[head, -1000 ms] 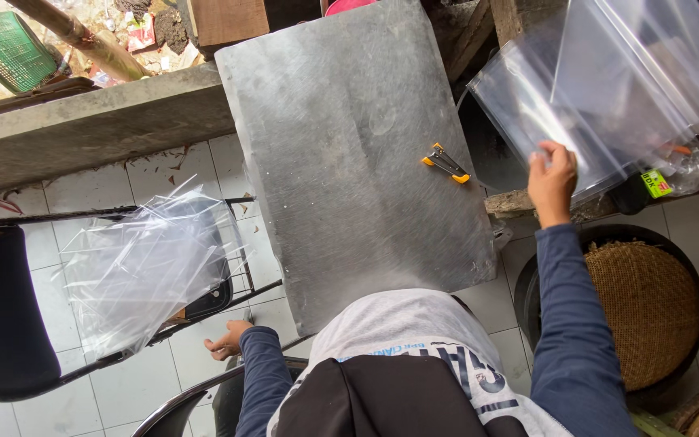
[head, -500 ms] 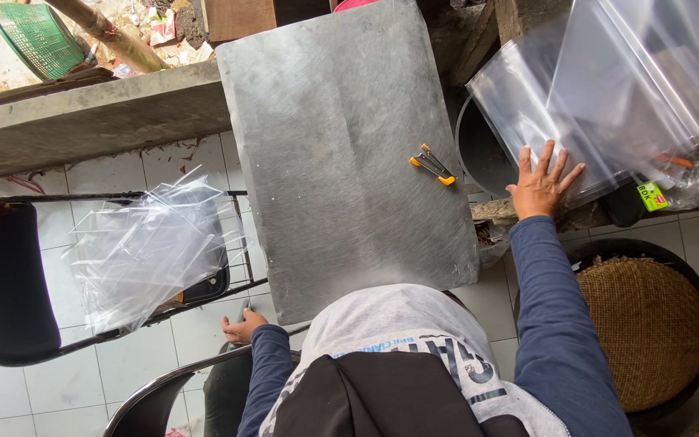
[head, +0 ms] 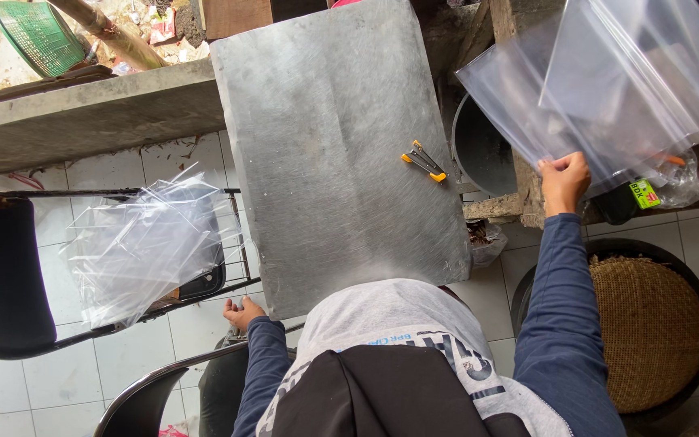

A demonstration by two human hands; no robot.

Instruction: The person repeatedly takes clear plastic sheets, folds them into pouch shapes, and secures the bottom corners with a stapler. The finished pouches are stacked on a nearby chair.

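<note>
One plastic sheet (head: pixel 608 81) in rt hand (head: pixel 564 180)

A makeshift home workshop: scratched metal worktable (head: pixel 333 146), tiled floor (head: pixel 196 328), folding chair (head: pixel 10 275) heaped with clear plastic bags (head: pixel 147 243).

One metal tabletop (head: pixel 341 154), one yellow-handled tool (head: pixel 424 162), two plastic-sheet piles (head: pixel 151 243), two folding chairs (head: pixel 2 275), one woven basket (head: pixel 649 328), one green basket (head: pixel 38 32).

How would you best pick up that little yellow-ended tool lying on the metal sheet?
Pinch the small tool across its slim middle, coming straight down from above. It lies flat and slanted on the grey metal sheet, with bare surface all round, so both long sides look open to the fingers; the yellow ends probably give less to hold.
</note>
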